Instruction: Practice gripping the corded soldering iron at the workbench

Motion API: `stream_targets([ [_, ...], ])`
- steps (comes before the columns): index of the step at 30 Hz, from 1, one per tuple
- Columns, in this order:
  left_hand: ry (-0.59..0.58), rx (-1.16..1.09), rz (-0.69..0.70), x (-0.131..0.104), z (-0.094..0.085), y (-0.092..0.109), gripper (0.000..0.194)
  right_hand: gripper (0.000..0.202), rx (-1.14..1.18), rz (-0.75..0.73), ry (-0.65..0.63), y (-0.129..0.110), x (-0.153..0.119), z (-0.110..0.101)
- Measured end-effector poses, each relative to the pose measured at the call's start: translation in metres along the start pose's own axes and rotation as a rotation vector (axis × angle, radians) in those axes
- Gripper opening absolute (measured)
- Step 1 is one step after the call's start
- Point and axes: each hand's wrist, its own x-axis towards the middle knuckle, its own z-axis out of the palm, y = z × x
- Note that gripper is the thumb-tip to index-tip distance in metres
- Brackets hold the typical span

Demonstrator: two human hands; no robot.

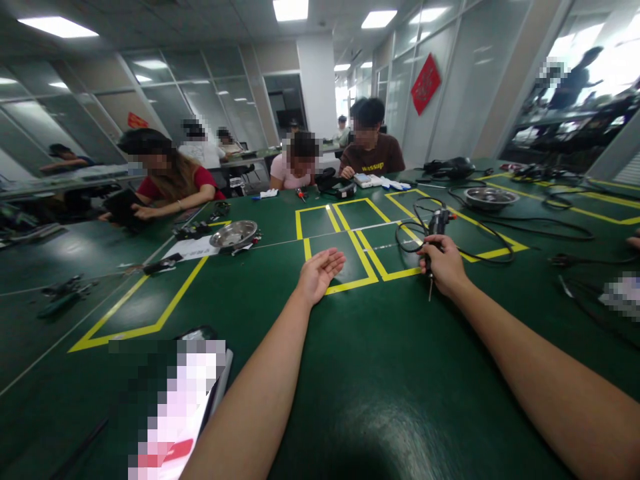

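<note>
My right hand (445, 261) is closed round a black corded electric screwdriver (439, 223), held upright over the green table. Its thin metal bit points down below my fingers, and a red-orange part shows near its top. A black cable (505, 233) loops round behind it. My left hand (320, 272) rests palm up by a yellow tape rectangle (350, 288), fingers stretched out and slightly curved, holding nothing.
Metal bowls stand at left (234, 235) and right (491, 197). A phone-like device (200, 393) with a blurred screen lies by my left forearm. Loose cables lie at right. Several people sit round the table, one holding a dark tablet (125, 208). Gloves (395, 183) lie at the back.
</note>
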Motion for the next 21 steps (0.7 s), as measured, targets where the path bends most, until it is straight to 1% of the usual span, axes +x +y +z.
stream_targets([
  [2,-0.004,0.003,-0.001,0.000,-0.001,0.000,0.018,0.029,-0.327,-0.112,-0.119,-0.004,-0.012,0.006],
  [5,-0.008,0.001,0.004,0.000,-0.002,0.000,0.018,0.029,-0.860,-0.437,-0.262,-0.012,-0.034,0.018],
  [7,-0.012,0.007,0.011,0.000,-0.002,-0.001,0.020,0.033,-1.117,-0.611,-0.330,-0.017,-0.049,0.027],
  [10,-0.029,0.025,0.021,0.000,-0.003,-0.001,0.028,0.038,-1.392,-0.726,-0.413,-0.021,-0.069,0.039],
  [12,-0.039,0.015,0.020,0.001,-0.003,-0.001,0.037,0.039,-1.487,-0.780,-0.459,-0.021,-0.077,0.045],
  [15,-0.050,-0.028,0.011,0.002,-0.003,-0.002,0.050,0.038,-1.544,-0.837,-0.514,-0.016,-0.082,0.051],
  [17,-0.044,-0.028,0.025,0.002,-0.002,-0.003,0.050,0.037,-1.556,-0.857,-0.552,-0.011,-0.083,0.053],
  [21,-0.030,0.017,0.073,0.002,-0.001,-0.007,0.041,0.036,-1.546,-0.907,-0.589,-0.006,-0.083,0.055],
])
